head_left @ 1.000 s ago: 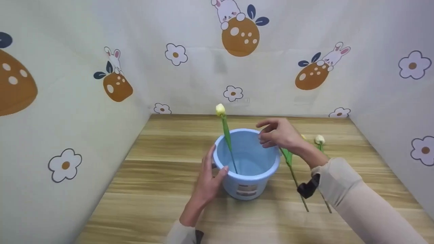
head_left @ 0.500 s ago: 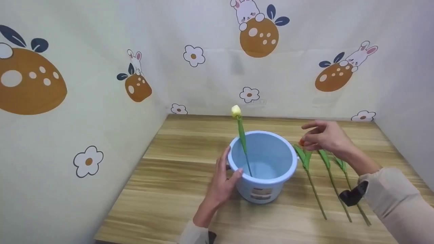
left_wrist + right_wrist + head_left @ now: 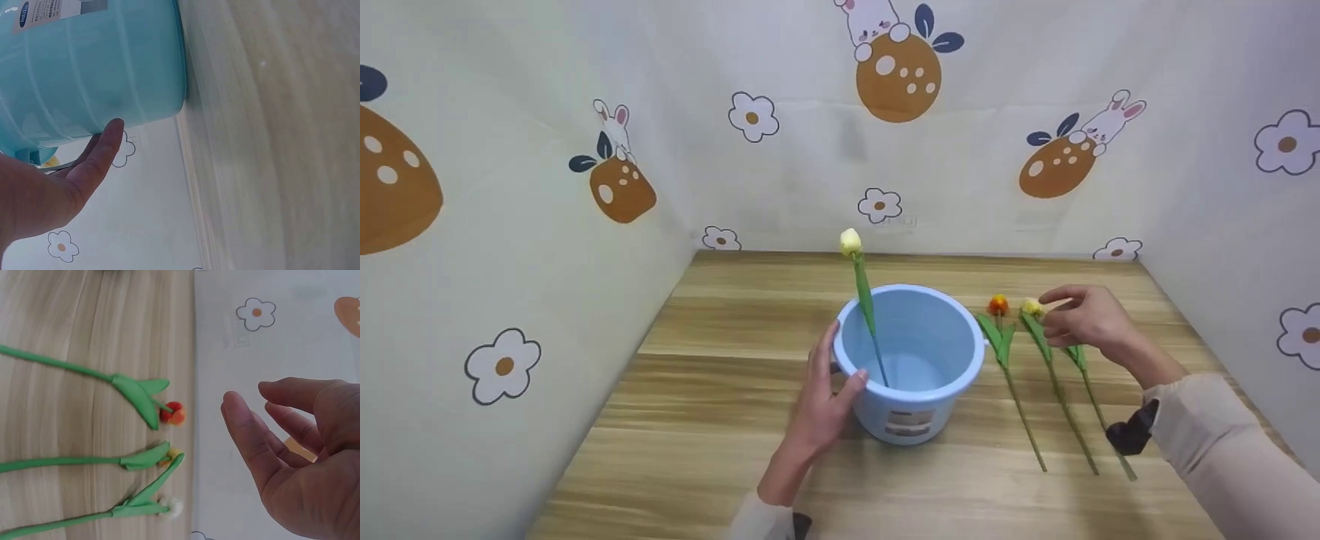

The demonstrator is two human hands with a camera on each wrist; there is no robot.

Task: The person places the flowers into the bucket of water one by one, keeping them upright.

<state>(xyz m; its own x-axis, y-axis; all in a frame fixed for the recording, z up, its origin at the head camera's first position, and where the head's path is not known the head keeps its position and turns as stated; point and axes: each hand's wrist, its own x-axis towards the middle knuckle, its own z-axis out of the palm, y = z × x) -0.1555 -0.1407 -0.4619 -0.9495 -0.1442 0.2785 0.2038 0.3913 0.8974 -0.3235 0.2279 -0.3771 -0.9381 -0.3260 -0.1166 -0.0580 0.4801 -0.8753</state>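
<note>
A light blue bucket (image 3: 911, 412) stands on the wooden table. My left hand (image 3: 819, 405) holds its left side, thumb at the front rim and fingers along the outer wall. In the left wrist view, the hand lies against the bucket wall (image 3: 95, 73). One pale yellow tulip (image 3: 864, 289) leans inside the bucket, its bloom above the rim. Right of the bucket lie an orange-red tulip (image 3: 997, 304), a yellow tulip (image 3: 1032, 307) and a white tulip (image 3: 171, 507). My right hand (image 3: 1087, 319) hovers over the blooms with loosely bent fingers, holding nothing; it hides the white bloom in the head view.
The three loose tulips' green stems (image 3: 1069, 405) point toward the table's near edge. Behind the table (image 3: 697, 420) and along both sides hang pale cloth walls (image 3: 795, 172) printed with rabbits, oranges and flowers.
My right hand has moved right, away from over the bucket's rim, to the loose tulips, uncovering the orange-red one. My left hand stays on the bucket. The head view swung left and back.
</note>
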